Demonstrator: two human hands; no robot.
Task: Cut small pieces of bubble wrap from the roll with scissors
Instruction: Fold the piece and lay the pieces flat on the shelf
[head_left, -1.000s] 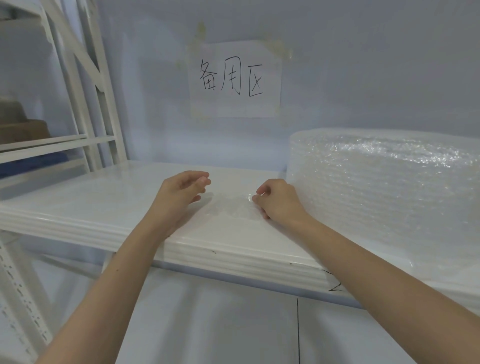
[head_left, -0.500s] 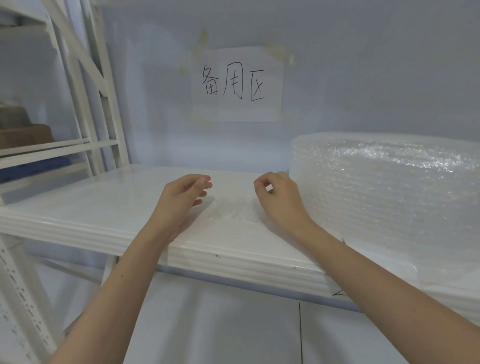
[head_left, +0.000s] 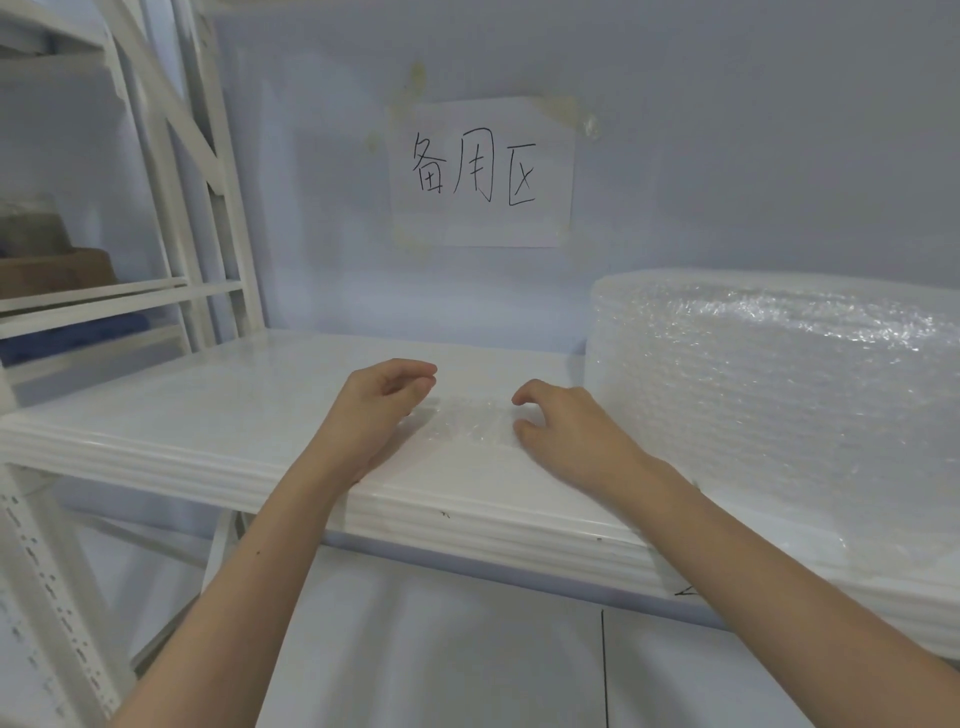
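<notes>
A small clear piece of bubble wrap (head_left: 470, 423) lies flat on the white shelf (head_left: 218, 415), between my two hands. My left hand (head_left: 382, 402) hovers at its left edge with curled, parted fingers and holds nothing. My right hand (head_left: 563, 426) is just right of the piece, fingers bent and apart, fingertips close to or touching its right edge. The big bubble wrap roll (head_left: 779, 410) lies on the shelf at the right. No scissors are in view.
A paper sign (head_left: 480, 171) with handwritten characters is taped to the wall behind the shelf. A white metal rack (head_left: 171, 182) stands at the left, with brown and blue items on its shelves. The shelf's front edge (head_left: 467, 514) runs under my forearms.
My right hand let go of the small piece and lifted off slightly, fingers spreading. The piece now lies flat between the hands. My left hand barely moved.
</notes>
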